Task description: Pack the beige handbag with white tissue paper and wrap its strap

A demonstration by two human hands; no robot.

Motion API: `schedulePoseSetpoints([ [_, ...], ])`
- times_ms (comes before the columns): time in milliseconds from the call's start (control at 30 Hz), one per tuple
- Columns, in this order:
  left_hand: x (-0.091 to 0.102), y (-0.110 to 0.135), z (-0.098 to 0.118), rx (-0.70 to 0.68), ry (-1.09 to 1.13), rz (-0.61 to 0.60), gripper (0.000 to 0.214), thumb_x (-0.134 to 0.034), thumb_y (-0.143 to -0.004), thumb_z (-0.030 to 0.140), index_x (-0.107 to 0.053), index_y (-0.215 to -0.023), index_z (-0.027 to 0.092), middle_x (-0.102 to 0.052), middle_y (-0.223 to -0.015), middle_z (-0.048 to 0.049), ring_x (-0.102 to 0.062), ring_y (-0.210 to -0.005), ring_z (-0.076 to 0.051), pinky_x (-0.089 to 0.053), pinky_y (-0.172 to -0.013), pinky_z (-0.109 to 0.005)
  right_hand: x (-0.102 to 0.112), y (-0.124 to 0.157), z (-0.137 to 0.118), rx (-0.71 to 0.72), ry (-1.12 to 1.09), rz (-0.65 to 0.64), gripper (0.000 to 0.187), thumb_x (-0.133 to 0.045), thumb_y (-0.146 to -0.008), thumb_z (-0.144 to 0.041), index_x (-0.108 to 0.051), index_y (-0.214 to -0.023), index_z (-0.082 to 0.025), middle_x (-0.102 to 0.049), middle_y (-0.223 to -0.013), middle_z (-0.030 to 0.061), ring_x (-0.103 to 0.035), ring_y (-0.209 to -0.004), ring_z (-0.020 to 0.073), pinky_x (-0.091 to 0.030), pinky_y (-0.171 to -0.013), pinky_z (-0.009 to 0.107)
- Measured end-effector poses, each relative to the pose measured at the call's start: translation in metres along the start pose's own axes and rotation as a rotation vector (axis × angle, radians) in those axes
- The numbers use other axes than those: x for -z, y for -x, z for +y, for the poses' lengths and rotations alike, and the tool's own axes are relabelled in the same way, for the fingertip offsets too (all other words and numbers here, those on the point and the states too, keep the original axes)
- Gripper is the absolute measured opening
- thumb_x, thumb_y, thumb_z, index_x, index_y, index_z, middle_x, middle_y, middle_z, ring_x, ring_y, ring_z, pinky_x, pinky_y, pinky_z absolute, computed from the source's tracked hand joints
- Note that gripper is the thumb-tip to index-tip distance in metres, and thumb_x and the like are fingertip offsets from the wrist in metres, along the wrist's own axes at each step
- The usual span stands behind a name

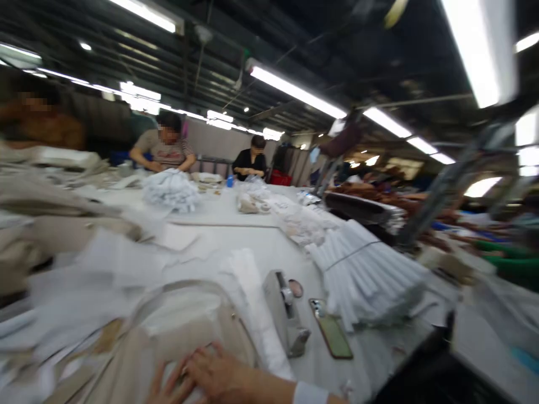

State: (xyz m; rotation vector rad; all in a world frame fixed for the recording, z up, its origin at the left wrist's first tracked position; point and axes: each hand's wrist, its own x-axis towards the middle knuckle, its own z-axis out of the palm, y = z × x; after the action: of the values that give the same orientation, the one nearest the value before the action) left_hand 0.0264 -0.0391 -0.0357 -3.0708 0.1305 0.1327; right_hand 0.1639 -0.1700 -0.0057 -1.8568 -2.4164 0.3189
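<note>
A beige bag in clear plastic wrap [181, 331] lies on the white table right in front of me. My right hand [221, 373], with a white cuff at the wrist, reaches in from the lower right and rests on the bag with its fingers laid across it. My left hand [166, 387] shows only partly at the bottom edge, fingers stretched out on the same bag beside the right hand. Neither hand grips anything that I can see. The picture is smeared by motion.
Right of the bag lie a folded white strip [256, 308], a grey metal tool [288, 320], a phone [332, 335] and a tied bundle of white strips [366, 275]. Beige bags [63, 224] are stacked at left. Two people [166, 147] work at the far side behind a white pile [170, 189].
</note>
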Motion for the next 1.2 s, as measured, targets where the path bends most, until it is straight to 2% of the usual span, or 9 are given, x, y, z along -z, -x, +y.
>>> schedulePoseSetpoints([
  [67, -0.007, 0.035, -0.008, 0.003, 0.061, -0.009, 0.07, -0.06, -0.082, 0.015, -0.034, -0.135, 0.051, -0.035, -0.148, 0.004, -0.033, -0.134, -0.027, -0.034, -0.106, -0.048, -0.014, -0.009, 0.006, -0.026, -0.073, -0.061, 0.092, -0.062, -0.075, -0.027, -0.01, -0.148, -0.009, -0.026, -0.15, 0.0214, -0.019, -0.14, 0.0327, -0.018, -0.113, 0.055],
  [133, -0.01, 0.061, -0.019, -0.06, 0.089, 0.12, 0.071, -0.062, -0.08, 0.011, -0.035, -0.138, 0.042, -0.031, -0.15, -0.0005, -0.028, -0.136, -0.032, -0.026, -0.109, -0.055, -0.025, -0.016, 0.013, -0.027, -0.096, -0.113, 0.098, -0.063, -0.067, -0.019, -0.009, -0.148, -0.008, -0.021, -0.152, 0.0219, -0.01, -0.142, 0.033, -0.011, -0.113, 0.056],
  [267, -0.013, 0.093, -0.037, 0.078, -0.011, 0.243, 0.072, -0.062, -0.082, 0.01, -0.031, -0.14, 0.04, -0.028, -0.15, -0.0083, -0.029, -0.134, -0.038, -0.022, -0.106, -0.065, -0.028, -0.018, 0.018, -0.03, -0.086, -0.169, 0.103, -0.058, -0.056, -0.009, -0.014, -0.148, -0.011, -0.017, -0.153, 0.0201, -0.003, -0.142, 0.0331, -0.007, -0.113, 0.058],
  [567, -0.069, 0.108, -0.047, 0.092, -0.024, 0.313, 0.073, -0.059, -0.086, 0.012, -0.026, -0.141, 0.045, -0.033, -0.146, -0.0117, -0.042, -0.127, -0.035, -0.041, -0.099, -0.054, -0.034, -0.016, 0.016, -0.023, -0.048, -0.087, 0.099, -0.052, -0.056, -0.005, -0.019, -0.148, -0.02, -0.022, -0.153, 0.0154, -0.009, -0.142, 0.0296, 0.003, -0.111, 0.06],
  [667, -0.064, 0.11, -0.043, 0.139, 0.024, 0.27, 0.074, -0.06, -0.086, 0.012, -0.025, -0.141, 0.047, -0.027, -0.15, -0.0109, -0.036, -0.131, -0.036, -0.037, -0.102, -0.056, -0.032, -0.015, 0.014, -0.035, -0.067, -0.098, 0.099, -0.052, -0.055, -0.005, -0.02, -0.148, -0.018, -0.023, -0.153, 0.0163, -0.012, -0.142, 0.0291, 0.001, -0.112, 0.059],
  [833, 0.008, 0.096, -0.029, 0.176, 0.197, 0.125, 0.082, -0.062, -0.075, 0.066, -0.028, -0.143, 0.037, -0.021, -0.152, -0.0167, -0.018, -0.136, -0.048, -0.018, -0.102, -0.073, -0.033, -0.014, 0.015, -0.042, -0.099, -0.092, 0.099, -0.054, -0.057, -0.007, -0.019, -0.148, -0.018, -0.024, -0.152, 0.0162, -0.014, -0.142, 0.0299, -0.001, -0.112, 0.059],
  [933, 0.043, 0.066, -0.013, 0.057, 0.248, 0.213, 0.078, -0.044, -0.084, 0.068, -0.021, -0.147, 0.027, -0.016, -0.154, -0.0184, -0.01, -0.14, -0.042, -0.012, -0.107, -0.068, -0.039, -0.016, 0.015, -0.053, -0.109, -0.063, 0.096, -0.057, -0.065, -0.011, -0.013, -0.15, -0.024, -0.02, -0.154, 0.0121, -0.014, -0.142, 0.0307, -0.003, -0.113, 0.06],
  [1033, 0.041, 0.034, -0.003, -0.097, 0.243, 0.243, 0.08, -0.054, -0.084, 0.06, -0.015, -0.148, 0.032, -0.006, -0.156, -0.0156, -0.014, -0.139, -0.044, -0.017, -0.106, -0.068, -0.04, -0.019, 0.012, -0.053, -0.129, -0.031, 0.088, -0.061, -0.076, -0.024, -0.013, -0.149, -0.032, -0.017, -0.155, 0.0063, -0.015, -0.141, 0.0341, -0.008, -0.113, 0.062],
  [1200, 0.002, 0.013, -0.013, -0.241, 0.256, 0.145, 0.068, -0.054, -0.091, 0.036, -0.014, -0.146, 0.042, -0.006, -0.156, -0.0125, -0.031, -0.132, -0.045, -0.033, -0.097, -0.068, -0.032, -0.017, 0.012, 0.015, -0.143, -0.032, 0.093, -0.062, -0.074, -0.021, -0.008, -0.15, -0.029, -0.019, -0.155, 0.0068, -0.016, -0.141, 0.0322, -0.006, -0.115, 0.058],
])
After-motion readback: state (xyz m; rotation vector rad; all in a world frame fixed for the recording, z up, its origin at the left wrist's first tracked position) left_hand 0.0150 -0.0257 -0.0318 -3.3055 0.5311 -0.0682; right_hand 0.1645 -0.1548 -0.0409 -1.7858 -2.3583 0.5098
